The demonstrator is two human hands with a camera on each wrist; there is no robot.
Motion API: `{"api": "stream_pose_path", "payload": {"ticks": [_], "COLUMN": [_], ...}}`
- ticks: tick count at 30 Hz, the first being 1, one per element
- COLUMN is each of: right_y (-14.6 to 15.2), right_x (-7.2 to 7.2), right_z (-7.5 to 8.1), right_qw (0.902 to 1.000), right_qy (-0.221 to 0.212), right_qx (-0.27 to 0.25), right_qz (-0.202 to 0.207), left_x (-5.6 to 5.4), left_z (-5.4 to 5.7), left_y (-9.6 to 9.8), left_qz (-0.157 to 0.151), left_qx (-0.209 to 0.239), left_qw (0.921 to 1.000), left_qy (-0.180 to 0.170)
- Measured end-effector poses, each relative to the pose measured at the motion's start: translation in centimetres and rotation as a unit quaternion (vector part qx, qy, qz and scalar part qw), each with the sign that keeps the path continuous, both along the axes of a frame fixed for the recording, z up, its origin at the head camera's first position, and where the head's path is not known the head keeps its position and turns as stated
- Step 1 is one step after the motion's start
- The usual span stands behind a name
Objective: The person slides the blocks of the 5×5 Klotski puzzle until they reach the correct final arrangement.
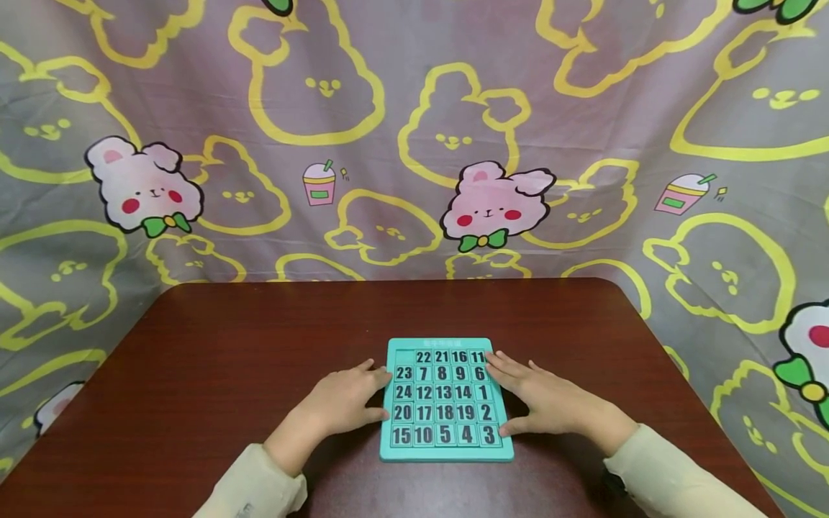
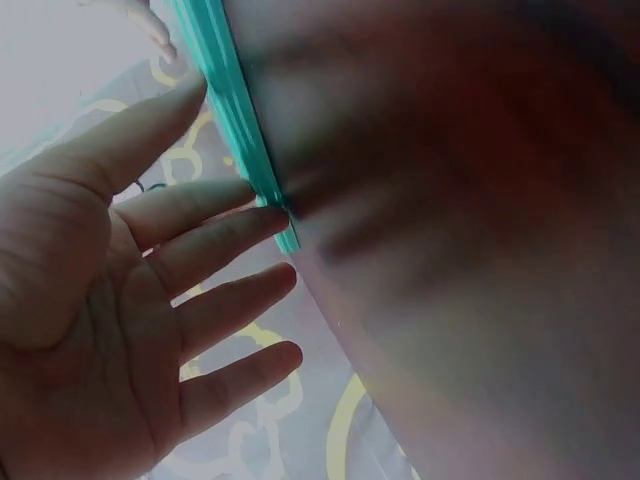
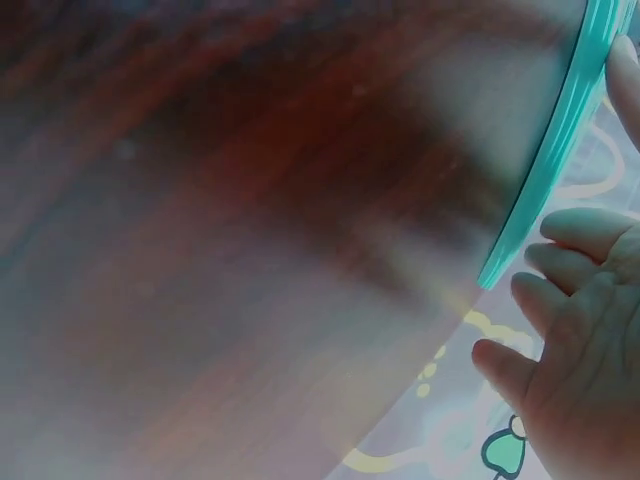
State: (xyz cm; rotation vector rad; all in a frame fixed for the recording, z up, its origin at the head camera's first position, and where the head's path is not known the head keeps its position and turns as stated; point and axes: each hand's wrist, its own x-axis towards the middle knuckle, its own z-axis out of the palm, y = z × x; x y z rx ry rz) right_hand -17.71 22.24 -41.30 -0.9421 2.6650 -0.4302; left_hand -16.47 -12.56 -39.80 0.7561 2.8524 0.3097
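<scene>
A turquoise sliding number puzzle [image 1: 447, 455] lies flat on the table, its black numbers facing up. Its vacant square is at the top left corner, left of the 22 tile [image 1: 424, 357]. My left hand [image 1: 343, 403] is at the board's left edge, thumb and fingers spread and fairly straight, some tips touching the side. In the left wrist view the lower fingertips stand apart from the rim. On the opposite side, my right hand [image 1: 550, 403] rests with extended fingers at the right edge, fingertips by the 11 and 6 tiles and thumb near the 3 tile.
The dark red-brown wooden table [image 1: 227, 360] stretches around the board on all sides. Behind it and at both sides hangs a grey-pink curtain [image 1: 388, 144] printed with yellow outlines, rabbits and cups. Light sleeves [image 1: 255, 485] cover both forearms.
</scene>
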Motion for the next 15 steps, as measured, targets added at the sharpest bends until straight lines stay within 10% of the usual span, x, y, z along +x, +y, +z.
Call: {"api": "stream_pose_path", "payload": {"ticks": [15], "right_y": [0.2], "right_x": [0.0], "right_z": [-0.3], "right_qw": [0.9991], "right_qy": [-0.026], "right_qx": [-0.030], "right_qz": [0.013], "left_x": [-2.4], "left_z": [-0.2], "left_y": [-0.9], "left_qz": [-0.063], "left_qx": [0.075], "left_qw": [0.9947], "left_qy": [-0.030]}}
